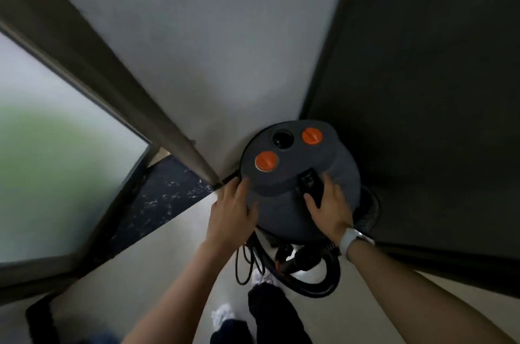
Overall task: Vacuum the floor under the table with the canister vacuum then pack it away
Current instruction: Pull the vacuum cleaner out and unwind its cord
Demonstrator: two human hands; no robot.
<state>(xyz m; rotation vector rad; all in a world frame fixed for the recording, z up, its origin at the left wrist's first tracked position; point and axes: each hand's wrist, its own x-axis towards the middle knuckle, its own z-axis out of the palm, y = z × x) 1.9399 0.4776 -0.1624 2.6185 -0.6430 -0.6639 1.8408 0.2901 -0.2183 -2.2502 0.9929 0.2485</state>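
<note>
Insp: Canister vacuum [298, 174] posn?
Asst: Stood in wall corner, hose [323, 279] coiled at its base.
Insp: Hands?
Asst: Left hand [232, 210], right hand [330, 207] flat on vacuum top, fingers straight, gripping nothing. White watch [350, 239] on rt wrist.

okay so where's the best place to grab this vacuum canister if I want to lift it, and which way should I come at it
Probably from above, at the dark handle on the near edge of the vacuum canister, beside the right hand. The rounded lid offers palms little purchase; the left hand only rests on its rim. The wall and dark panel block the far sides, so approach from your side.
</note>
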